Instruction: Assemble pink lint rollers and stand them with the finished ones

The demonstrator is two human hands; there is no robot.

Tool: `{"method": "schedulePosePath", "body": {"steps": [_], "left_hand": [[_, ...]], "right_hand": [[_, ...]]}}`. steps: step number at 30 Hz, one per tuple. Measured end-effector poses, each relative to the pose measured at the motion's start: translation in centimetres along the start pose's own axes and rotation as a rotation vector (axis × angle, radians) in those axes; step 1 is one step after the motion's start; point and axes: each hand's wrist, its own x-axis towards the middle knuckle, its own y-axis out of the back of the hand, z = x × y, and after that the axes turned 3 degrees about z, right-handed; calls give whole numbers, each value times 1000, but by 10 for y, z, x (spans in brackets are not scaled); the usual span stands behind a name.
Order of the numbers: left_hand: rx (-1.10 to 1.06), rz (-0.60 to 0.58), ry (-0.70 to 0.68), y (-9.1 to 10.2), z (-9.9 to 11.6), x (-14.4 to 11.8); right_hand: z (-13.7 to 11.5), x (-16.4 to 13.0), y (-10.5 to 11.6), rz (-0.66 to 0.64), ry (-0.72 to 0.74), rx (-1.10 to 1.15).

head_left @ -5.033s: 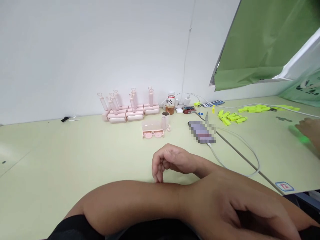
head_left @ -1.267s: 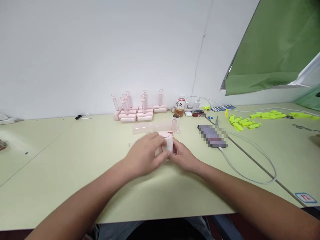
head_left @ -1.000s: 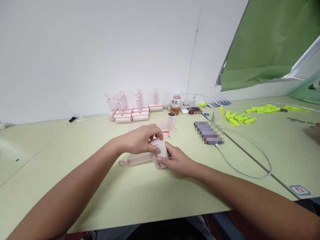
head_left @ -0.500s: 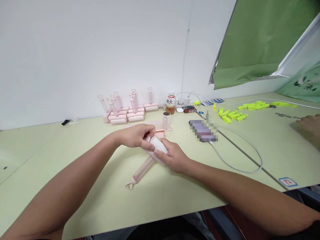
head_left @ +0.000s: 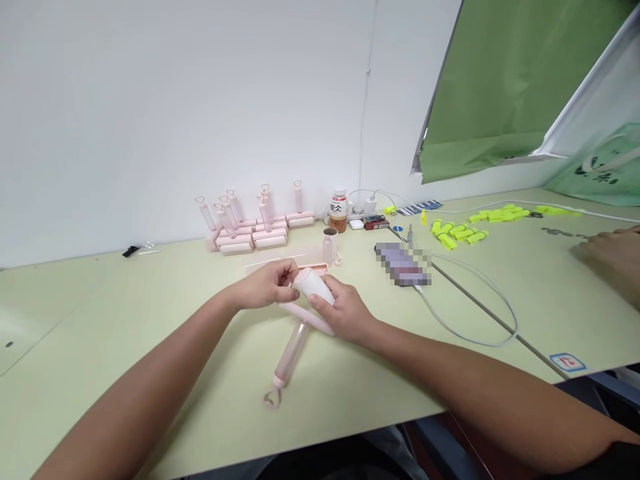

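Hands around pink lint roller over green table

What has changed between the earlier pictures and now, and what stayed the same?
Five seconds ago both arms rested folded on the table. Now the left hand and right hand hold a pink lint roller. Its handle, which pointed left a second ago, has swung down toward the person. The finished rollers, bottle and phone stayed in place.
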Motion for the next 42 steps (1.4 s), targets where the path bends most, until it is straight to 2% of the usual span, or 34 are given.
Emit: {"method": "schedulePosePath", "body": {"steps": [5,7,9,12,15,18,21,26,31,37,42], "left_hand": [[-7,125,148,-23,-30,-14],[62,150,213,-26,-35,-19],[198,165,218,-26,-34,-24],[369,152,100,-20,-26,-31],[378,161,-72,-18,-21,-38],[388,233,-157,-21,-23,-41],[420,287,-207,-24,-26,-40],[426,235,-231,-21,-26,-40],[488,256,-267,-20,-22,-41],[517,304,-293,-25,-18,-41],[576,357,-375,-28,-20,-40]], "right_hand": [[8,9,5,-80,-31,-87],[7,11,7,-119,-21,-114],[4,11,9,-145,4,-118],[1,11,11,-163,62,-163],[1,11,13,-186,124,-274],[3,12,13,-212,160,-339],[6,12,13,-216,191,-350],[8,11,14,-224,209,-357],[8,11,14,-208,226,-351],[10,10,13,-169,276,-338],[12,10,12,-134,302,-337]]}}
